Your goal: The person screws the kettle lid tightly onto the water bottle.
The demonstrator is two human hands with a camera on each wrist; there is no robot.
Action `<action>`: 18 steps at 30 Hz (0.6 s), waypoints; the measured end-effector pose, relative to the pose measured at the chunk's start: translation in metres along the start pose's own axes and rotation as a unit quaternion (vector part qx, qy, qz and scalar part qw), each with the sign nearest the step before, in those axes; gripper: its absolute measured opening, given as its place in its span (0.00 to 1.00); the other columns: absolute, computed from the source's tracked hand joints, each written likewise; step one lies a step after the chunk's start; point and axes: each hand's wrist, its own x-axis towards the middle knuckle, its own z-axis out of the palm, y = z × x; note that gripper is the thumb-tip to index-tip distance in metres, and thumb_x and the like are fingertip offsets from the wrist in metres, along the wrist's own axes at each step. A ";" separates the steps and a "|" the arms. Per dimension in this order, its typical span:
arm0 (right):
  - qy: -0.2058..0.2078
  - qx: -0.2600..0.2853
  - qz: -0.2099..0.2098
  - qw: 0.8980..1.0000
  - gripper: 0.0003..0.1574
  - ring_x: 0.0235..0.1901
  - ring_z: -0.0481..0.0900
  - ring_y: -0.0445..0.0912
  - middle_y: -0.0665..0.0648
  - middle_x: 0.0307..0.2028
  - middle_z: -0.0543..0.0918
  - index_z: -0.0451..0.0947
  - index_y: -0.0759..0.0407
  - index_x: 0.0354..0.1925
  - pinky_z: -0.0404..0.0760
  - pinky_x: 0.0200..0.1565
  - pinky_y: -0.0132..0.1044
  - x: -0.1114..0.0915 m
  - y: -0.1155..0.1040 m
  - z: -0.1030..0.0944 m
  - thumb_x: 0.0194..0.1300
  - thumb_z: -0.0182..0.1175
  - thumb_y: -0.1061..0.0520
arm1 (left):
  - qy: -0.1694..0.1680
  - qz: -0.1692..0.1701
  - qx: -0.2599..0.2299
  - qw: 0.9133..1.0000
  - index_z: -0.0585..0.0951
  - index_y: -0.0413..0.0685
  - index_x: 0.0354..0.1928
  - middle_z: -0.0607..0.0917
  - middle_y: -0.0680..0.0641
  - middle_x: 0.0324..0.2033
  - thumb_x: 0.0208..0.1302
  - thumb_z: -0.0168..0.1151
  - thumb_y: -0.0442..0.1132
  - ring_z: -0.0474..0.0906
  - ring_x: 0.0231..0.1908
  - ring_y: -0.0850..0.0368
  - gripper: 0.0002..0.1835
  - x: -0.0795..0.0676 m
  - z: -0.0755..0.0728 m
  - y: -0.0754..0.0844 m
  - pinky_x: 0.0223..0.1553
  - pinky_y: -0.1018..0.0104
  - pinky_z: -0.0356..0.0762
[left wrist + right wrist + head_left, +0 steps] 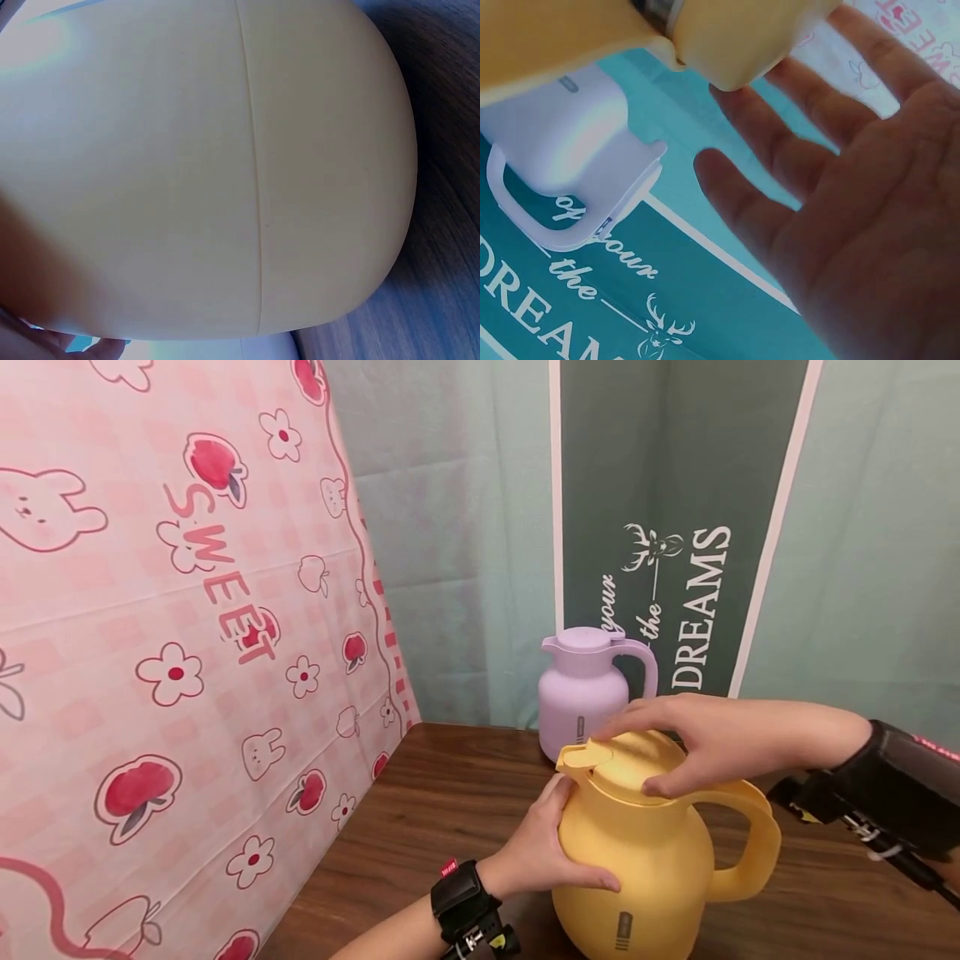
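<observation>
A yellow thermos jug (637, 868) stands upright on the wooden table, its spout to the left and its handle (761, 843) to the right. Against the left side of its body, my left hand (536, 847) holds it, thumb across the front and fingers behind. My right hand (701, 739) spans the jug's round lid (630, 768) from above, thumb at the near edge and fingers at the far side. In the right wrist view some fingertips of the right hand (870, 202) touch the lid's rim. The jug's body (225, 165) fills most of the left wrist view.
Behind the yellow jug stands a lilac thermos jug (581, 697), near the back edge of the wooden table (420, 810). A pink patterned cloth (187, 652) hangs on the left, and a green curtain (450, 552) with white lettering covers the back.
</observation>
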 end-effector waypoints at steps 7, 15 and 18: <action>0.051 -0.072 0.041 0.995 0.31 0.35 0.70 0.35 0.38 0.40 0.74 0.72 0.32 0.50 0.75 0.37 0.37 0.001 -0.006 0.009 0.49 0.55 0.24 | -0.002 -0.006 0.000 1.000 0.46 0.65 0.70 0.55 0.59 0.66 0.31 0.78 0.40 0.59 0.62 0.63 0.64 -0.002 0.000 0.000 0.60 0.64 0.65; -0.040 0.052 0.046 0.997 0.39 0.52 0.68 0.41 0.43 0.57 0.70 0.63 0.34 0.61 0.74 0.50 0.47 -0.004 -0.009 0.001 0.52 0.65 0.41 | -0.001 0.005 -0.012 1.000 0.46 0.64 0.70 0.56 0.58 0.64 0.31 0.79 0.40 0.60 0.61 0.62 0.64 -0.004 -0.002 0.001 0.59 0.64 0.65; -0.040 0.035 0.023 0.998 0.40 0.54 0.68 0.42 0.42 0.59 0.70 0.63 0.36 0.62 0.74 0.50 0.46 -0.004 -0.008 0.000 0.51 0.65 0.49 | -0.002 0.004 -0.012 1.000 0.47 0.64 0.70 0.57 0.58 0.64 0.31 0.79 0.40 0.60 0.60 0.62 0.64 -0.003 -0.004 0.002 0.59 0.64 0.66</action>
